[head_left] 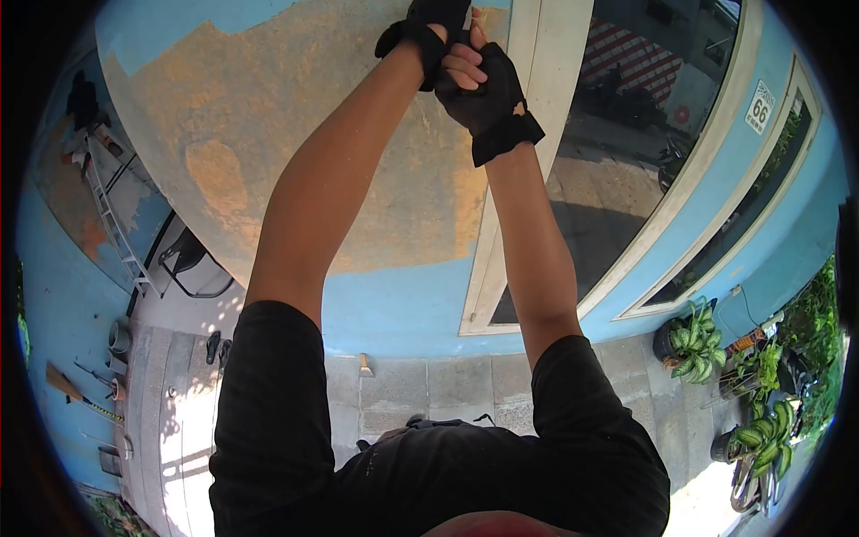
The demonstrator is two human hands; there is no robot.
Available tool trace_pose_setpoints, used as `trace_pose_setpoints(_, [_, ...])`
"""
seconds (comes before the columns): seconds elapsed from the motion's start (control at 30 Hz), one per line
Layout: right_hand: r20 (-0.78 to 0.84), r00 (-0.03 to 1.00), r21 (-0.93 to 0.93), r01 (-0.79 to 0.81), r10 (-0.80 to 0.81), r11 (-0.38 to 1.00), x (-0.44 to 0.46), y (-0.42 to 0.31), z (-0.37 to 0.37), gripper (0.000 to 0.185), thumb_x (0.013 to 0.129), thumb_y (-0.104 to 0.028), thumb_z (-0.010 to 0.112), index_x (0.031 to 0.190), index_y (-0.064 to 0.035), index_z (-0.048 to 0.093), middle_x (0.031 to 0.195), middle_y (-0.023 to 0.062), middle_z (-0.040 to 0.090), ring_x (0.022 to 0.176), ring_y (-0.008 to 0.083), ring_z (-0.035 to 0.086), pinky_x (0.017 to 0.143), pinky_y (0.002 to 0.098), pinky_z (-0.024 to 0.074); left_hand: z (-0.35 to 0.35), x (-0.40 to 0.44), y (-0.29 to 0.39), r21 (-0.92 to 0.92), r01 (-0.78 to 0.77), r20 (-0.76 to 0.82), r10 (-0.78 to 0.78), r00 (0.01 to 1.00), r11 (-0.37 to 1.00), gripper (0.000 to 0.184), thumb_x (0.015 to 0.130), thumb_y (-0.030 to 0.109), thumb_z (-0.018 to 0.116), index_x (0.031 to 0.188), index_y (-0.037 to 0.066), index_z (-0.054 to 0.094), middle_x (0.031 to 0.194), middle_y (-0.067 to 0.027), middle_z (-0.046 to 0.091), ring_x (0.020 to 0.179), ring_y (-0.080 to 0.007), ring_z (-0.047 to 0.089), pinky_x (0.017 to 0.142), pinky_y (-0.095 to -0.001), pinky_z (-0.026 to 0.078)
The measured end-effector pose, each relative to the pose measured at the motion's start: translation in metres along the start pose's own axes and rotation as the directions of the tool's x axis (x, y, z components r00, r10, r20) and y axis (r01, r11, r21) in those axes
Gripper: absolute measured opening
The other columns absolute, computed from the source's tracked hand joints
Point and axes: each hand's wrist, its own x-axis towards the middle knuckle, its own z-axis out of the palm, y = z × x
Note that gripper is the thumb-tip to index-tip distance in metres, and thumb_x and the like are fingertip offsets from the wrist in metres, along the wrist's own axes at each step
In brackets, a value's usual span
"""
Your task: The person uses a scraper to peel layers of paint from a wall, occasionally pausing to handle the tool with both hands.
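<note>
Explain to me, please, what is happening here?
A person in black fingerless gloves raises both bare arms in front of a blue wall, over its large patch of missing paint. The left hand and right hand are close together beside the pale window frame. The right fingers are curled; what they may hold is unclear. A ladder stands farther left.

Before you stands the wall [376, 197], with a window [617, 179] on its right, potted plants [696, 343] farther right and a ladder [109, 215] left.
</note>
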Motion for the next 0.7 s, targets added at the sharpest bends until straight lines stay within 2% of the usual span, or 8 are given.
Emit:
trace_pose_setpoints(0.03, [0.018, 1.000, 0.040, -0.008, 0.008, 0.999, 0.005, -0.003, 0.007, 0.018, 0.103, -0.023, 0.044, 0.113, -0.0270, 0.059, 0.065, -0.0012, 0.044, 0.048, 0.0081, 0.040, 0.046, 0.0226, 0.0354, 0.007, -0.015, 0.020, -0.143, 0.094, 0.036, -0.090, 0.995, 0.985, 0.036, 0.090, 0.035, 0.046, 0.068, 0.008, 0.053, 0.058, -0.0078, 0.054, 0.039, -0.0228, 0.044, 0.040, -0.0362, 0.040])
trace_pose_setpoints(0.1, [0.025, 0.999, 0.101, -0.023, 0.020, 0.995, -0.001, 0.004, 0.004, 0.018, 0.103, -0.023, 0.044, 0.113, -0.0274, 0.059, 0.065, -0.0012, 0.044, 0.048, 0.0081, 0.040, 0.046, 0.0226, 0.0354, 0.007, -0.017, 0.010, -0.207, 0.232, 0.060, -0.225, 0.973, 0.950, 0.036, 0.090, 0.035, 0.047, 0.068, 0.007, 0.054, 0.060, -0.0086, 0.056, 0.044, -0.0225, 0.049, 0.042, -0.0362, 0.041])
trace_pose_setpoints(0.17, [0.039, 0.999, 0.054, -0.007, 0.005, 0.998, -0.004, 0.007, -0.001, 0.018, 0.104, -0.023, 0.044, 0.113, -0.0249, 0.060, 0.065, -0.0012, 0.044, 0.048, 0.0083, 0.040, 0.046, 0.0229, 0.0352, 0.000, 0.019, -0.021, 0.119, -0.216, -0.139, 0.232, 0.963, 0.969, 0.036, 0.089, 0.036, 0.048, 0.071, 0.007, 0.056, 0.061, -0.0091, 0.058, 0.048, -0.0216, 0.052, 0.043, -0.0358, 0.041])
trace_pose_setpoints(0.3, [0.017, 0.999, 0.073, -0.038, 0.037, 0.997, 0.004, -0.006, 0.007, 0.017, 0.104, -0.022, 0.043, 0.108, -0.0192, 0.059, 0.065, -0.0012, 0.044, 0.049, 0.0090, 0.040, 0.046, 0.0229, 0.0352, 0.009, 0.007, 0.006, -0.118, 0.030, -0.077, -0.039, 0.996, 0.993, 0.035, 0.091, 0.037, 0.048, 0.082, 0.005, 0.060, 0.064, -0.0082, 0.060, 0.051, -0.0210, 0.055, 0.051, -0.0345, 0.045])
trace_pose_setpoints(0.33, [0.007, 1.000, 0.109, -0.025, 0.025, 0.994, 0.006, -0.004, 0.007, 0.017, 0.104, -0.023, 0.043, 0.106, -0.0195, 0.060, 0.064, -0.0012, 0.043, 0.049, 0.0091, 0.040, 0.046, 0.0231, 0.0352, 0.002, -0.035, 0.031, -0.144, 0.083, 0.138, -0.063, 0.988, 0.986, 0.036, 0.092, 0.038, 0.047, 0.084, 0.006, 0.060, 0.065, -0.0078, 0.060, 0.051, -0.0210, 0.055, 0.051, -0.0345, 0.045])
trace_pose_setpoints(0.5, [-0.017, 1.000, 0.052, -0.020, 0.021, 0.998, -0.004, 0.003, 0.002, 0.015, 0.102, -0.022, 0.046, 0.106, -0.0206, 0.060, 0.064, -0.0017, 0.043, 0.049, 0.0087, 0.039, 0.046, 0.0231, 0.0353, -0.003, 0.029, -0.023, 0.177, -0.179, -0.096, 0.198, 0.975, 0.968, 0.033, 0.092, 0.037, 0.046, 0.084, 0.008, 0.060, 0.066, -0.0080, 0.060, 0.049, -0.0206, 0.054, 0.044, -0.0370, 0.043])
trace_pose_setpoints(0.57, [-0.008, 0.999, 0.072, -0.048, 0.049, 0.996, 0.001, -0.004, 0.004, 0.015, 0.102, -0.022, 0.046, 0.109, -0.0234, 0.059, 0.064, -0.0021, 0.043, 0.048, 0.0089, 0.039, 0.046, 0.0230, 0.0352, 0.003, 0.024, -0.016, -0.236, 0.042, -0.012, -0.047, 0.999, 0.971, 0.032, 0.091, 0.037, 0.047, 0.080, 0.009, 0.060, 0.066, -0.0065, 0.061, 0.050, -0.0189, 0.054, 0.046, -0.0344, 0.044])
trace_pose_setpoints(0.7, [-0.039, 0.999, 0.094, -0.004, 0.008, 0.996, -0.002, 0.001, 0.006, 0.015, 0.102, -0.021, 0.047, 0.109, -0.0247, 0.059, 0.064, -0.0023, 0.043, 0.048, 0.0087, 0.039, 0.045, 0.0225, 0.0348, 0.011, -0.038, 0.027, -0.044, 0.211, -0.115, -0.215, 0.970, 0.976, 0.032, 0.090, 0.036, 0.048, 0.073, 0.011, 0.059, 0.065, -0.0053, 0.060, 0.050, -0.0170, 0.053, 0.045, -0.0311, 0.042])
